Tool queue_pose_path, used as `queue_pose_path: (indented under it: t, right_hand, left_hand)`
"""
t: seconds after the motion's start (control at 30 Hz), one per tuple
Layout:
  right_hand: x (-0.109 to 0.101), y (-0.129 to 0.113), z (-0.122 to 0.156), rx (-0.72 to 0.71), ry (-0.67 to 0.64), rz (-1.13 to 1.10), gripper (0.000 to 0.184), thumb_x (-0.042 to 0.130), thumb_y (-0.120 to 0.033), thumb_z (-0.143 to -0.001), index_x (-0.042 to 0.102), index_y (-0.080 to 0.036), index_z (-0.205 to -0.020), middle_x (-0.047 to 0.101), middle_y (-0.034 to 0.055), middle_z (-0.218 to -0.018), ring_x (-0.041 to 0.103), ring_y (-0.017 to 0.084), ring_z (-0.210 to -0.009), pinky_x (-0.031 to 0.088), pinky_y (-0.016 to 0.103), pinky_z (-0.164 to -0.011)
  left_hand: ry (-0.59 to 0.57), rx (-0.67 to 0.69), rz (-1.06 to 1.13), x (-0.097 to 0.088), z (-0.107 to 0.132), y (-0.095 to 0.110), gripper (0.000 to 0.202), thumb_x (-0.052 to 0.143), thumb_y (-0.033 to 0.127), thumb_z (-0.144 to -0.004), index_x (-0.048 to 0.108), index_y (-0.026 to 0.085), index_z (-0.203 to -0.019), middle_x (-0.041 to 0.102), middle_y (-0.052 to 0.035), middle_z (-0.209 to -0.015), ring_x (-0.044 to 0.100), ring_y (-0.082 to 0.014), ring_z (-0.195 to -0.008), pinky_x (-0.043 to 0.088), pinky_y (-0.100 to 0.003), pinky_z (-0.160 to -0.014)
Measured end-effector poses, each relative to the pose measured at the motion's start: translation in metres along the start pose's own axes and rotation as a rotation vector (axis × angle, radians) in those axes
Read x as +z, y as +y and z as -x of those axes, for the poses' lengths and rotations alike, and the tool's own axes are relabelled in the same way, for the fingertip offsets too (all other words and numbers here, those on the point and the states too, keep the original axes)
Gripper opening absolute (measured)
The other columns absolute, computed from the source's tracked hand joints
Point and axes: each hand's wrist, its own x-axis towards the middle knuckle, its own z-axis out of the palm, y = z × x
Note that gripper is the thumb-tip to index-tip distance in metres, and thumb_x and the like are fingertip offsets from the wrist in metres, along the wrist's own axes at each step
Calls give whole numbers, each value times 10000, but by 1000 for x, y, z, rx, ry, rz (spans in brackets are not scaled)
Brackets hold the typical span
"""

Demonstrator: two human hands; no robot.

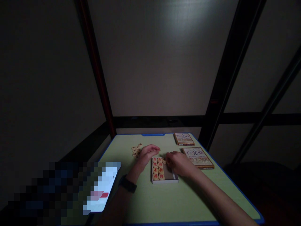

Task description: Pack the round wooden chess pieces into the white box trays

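Note:
An open shallow white box point(168, 181) lies on the table and holds Chinese chess pieces point(158, 169). Red-marked round discs fill two columns on its left side, and the brown bottom shows on the right. My right hand point(176, 162) reaches over the box's right edge, its fingers curled together at a dark-marked chess piece point(164, 160) near the back. Part of that piece is covered by the fingers. Behind the box's left corner hovers my left hand point(148, 153), fingers stretched out to the right and holding nothing visible. Beside it lie loose dark-marked pieces point(135, 150), partly hidden.
Two printed Chinese chess boxes point(198, 158) point(184, 139) lie at the right and back right of the green, blue-edged table point(152, 204). At the left edge is a bright screen point(104, 188), partly pixelated. A wall stands behind the table.

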Motion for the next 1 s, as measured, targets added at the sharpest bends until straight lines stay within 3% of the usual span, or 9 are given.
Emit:
queue_pose_path:
  t: [0.23,0.43,0.7,1.0]
  right_hand:
    - [1,-3,0,-9,-1,21,180,503,-100,-783,618,-184,-893,653,63,-907,591,167,-785,303,264,-636]
    - [4,-1,-1,-17,76,31,141,511,-102,-787,606,-188,-846,645,45,-877,585,161,-759,289,266,-617]
    - [-10,14,-3,47,204,-189,251,580,-79,-740,634,-183,-962,653,34,-915,585,148,-771,349,230,-655]
    - [0,7,-3,93,45,-51,183,620,-167,-754,698,-196,-918,628,60,-970,607,181,-823,352,260,-665]
  left_hand:
    - [9,-16,0,1,2,2,182,667,273,-640,707,165,-781,715,-62,-860,619,-203,-849,444,-278,-709]
    - [3,-30,-2,2,4,6,192,665,278,-626,711,163,-773,712,-58,-830,617,-204,-834,440,-278,-697]
    - [2,-32,28,2,3,6,174,669,263,-609,710,163,-746,706,-49,-784,614,-193,-789,440,-273,-685]
    - [2,-16,12,3,4,7,157,663,267,-635,707,169,-750,713,-54,-805,625,-206,-825,447,-282,-700]
